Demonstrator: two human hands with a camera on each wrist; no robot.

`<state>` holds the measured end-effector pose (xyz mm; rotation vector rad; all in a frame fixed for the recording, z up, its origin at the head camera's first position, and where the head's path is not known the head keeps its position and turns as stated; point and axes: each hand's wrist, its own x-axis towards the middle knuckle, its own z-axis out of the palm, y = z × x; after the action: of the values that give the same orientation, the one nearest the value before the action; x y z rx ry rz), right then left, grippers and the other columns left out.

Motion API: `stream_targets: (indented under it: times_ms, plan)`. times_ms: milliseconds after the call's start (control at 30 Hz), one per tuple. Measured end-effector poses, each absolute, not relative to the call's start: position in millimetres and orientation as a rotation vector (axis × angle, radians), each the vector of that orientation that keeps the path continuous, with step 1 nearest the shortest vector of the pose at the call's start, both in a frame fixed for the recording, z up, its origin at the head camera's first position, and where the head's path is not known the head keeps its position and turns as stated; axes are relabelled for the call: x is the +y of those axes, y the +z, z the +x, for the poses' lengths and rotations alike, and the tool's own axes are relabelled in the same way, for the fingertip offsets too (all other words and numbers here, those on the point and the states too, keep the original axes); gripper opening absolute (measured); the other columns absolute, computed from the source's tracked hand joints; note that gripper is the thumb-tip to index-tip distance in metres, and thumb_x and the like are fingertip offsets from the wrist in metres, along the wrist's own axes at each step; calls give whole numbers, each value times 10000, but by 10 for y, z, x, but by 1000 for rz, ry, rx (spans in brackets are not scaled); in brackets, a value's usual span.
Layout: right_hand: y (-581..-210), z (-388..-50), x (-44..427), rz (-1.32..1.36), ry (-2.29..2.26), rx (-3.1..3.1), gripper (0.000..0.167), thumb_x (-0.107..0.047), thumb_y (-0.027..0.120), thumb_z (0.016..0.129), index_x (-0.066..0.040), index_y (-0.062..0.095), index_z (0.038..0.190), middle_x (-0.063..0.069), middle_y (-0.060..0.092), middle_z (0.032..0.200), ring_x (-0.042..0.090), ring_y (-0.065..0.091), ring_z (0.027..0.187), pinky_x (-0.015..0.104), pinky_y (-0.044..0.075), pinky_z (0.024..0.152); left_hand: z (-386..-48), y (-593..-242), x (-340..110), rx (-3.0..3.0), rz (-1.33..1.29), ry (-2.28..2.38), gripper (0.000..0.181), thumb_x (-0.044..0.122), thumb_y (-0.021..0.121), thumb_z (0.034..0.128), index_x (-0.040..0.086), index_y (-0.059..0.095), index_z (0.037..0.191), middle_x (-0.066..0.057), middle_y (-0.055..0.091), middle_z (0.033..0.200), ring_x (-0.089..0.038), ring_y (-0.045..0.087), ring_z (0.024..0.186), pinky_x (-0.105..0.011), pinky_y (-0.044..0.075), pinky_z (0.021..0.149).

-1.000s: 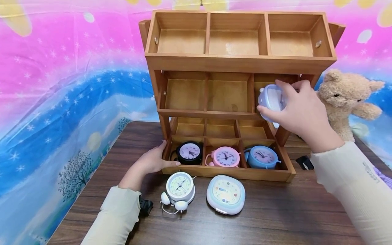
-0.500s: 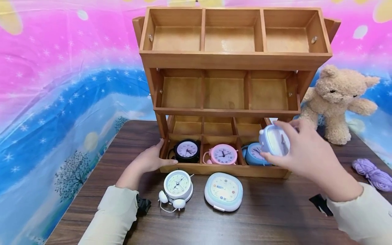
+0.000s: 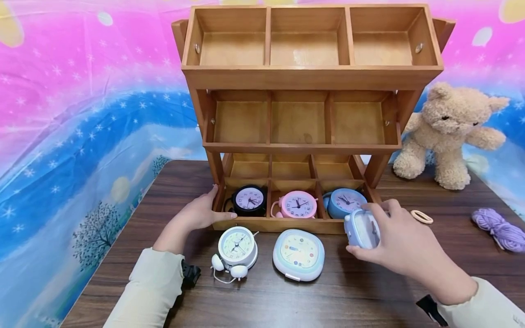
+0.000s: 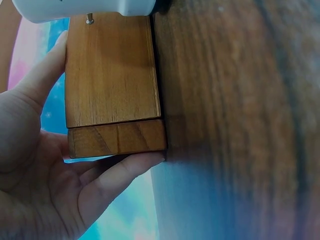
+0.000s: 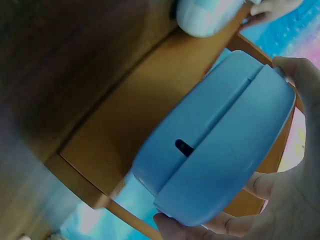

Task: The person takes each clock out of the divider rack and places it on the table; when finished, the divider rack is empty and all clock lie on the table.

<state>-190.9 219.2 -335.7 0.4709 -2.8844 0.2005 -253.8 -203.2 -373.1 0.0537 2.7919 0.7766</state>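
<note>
My right hand (image 3: 404, 239) grips a pale blue alarm clock (image 3: 362, 229) in front of the shelf's lower right corner. In the right wrist view the clock's rounded casing (image 5: 215, 140) hides part of the tray behind. My left hand (image 3: 198, 212) holds the left end of the wooden shelf's bottom tray (image 3: 283, 225), thumb and fingers spread around its corner. Inside that tray sit a black alarm clock (image 3: 249, 200), a pink one (image 3: 299, 205) and a blue one (image 3: 346, 202). On the table stand a white twin-bell alarm clock (image 3: 237, 246) and a rounded white-and-blue clock (image 3: 298, 255).
The wooden shelf (image 3: 311, 78) rises in tiers with divided compartments. To its right are a teddy bear (image 3: 449, 132), a purple yarn skein (image 3: 500, 230) and a small beige ring (image 3: 421, 217) on the dark wood table (image 3: 320, 303).
My right hand has brought the pale blue clock down from the middle tier to near the table, in front of the bottom tray. The left hand stays at the tray's end.
</note>
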Motion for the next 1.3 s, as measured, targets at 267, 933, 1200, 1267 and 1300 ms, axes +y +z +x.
stream_targets:
  times_ms: [267, 933, 1200, 1267, 1300]
  plan:
    - [-3557, -1861, 2179, 479, 219, -2941, 922, -757, 757, 638, -118, 589, 1281, 227, 515, 1147, 340, 589, 845, 487, 476, 493, -2543, -3731, -2035, 2792, 43, 762, 1115, 581, 674, 879, -19, 46, 1577, -315, 271, 1552, -481, 327, 1394, -596, 321, 1094]
    - [-3802, -1886, 2197, 477, 205, -2940, 944, -700, 780, 661, -68, 573, 1331, 345, 420, 1273, 504, 557, 1012, 576, 502, 528, -2528, -3718, -2015, 2796, 38, 764, 1104, 571, 676, 882, -14, 50, 1578, -311, 281, 1550, -477, 341, 1388, -593, 327, 1091]
    - [-3854, -1877, 2196, 499, 192, -2915, 921, -687, 791, 660, -121, 541, 1342, 302, 412, 1286, 501, 564, 997, 553, 490, 491, -2526, -3724, -2022, 2790, 30, 771, 1111, 576, 678, 877, -9, 47, 1580, -304, 266, 1559, -478, 336, 1390, -596, 324, 1092]
    - [-3861, -1879, 2198, 499, 191, -2921, 937, -702, 781, 664, -131, 528, 1363, 299, 409, 1297, 509, 560, 1016, 552, 490, 489, -2525, -3723, -2023, 2791, 31, 769, 1109, 575, 678, 878, -8, 49, 1580, -305, 265, 1559, -479, 333, 1392, -596, 322, 1093]
    - [-3865, -1880, 2199, 500, 192, -2922, 945, -707, 776, 667, -136, 522, 1376, 298, 409, 1301, 510, 559, 1024, 552, 491, 490, -2525, -3723, -2023, 2791, 32, 769, 1108, 574, 678, 878, -9, 49, 1580, -305, 264, 1559, -479, 331, 1392, -596, 321, 1094]
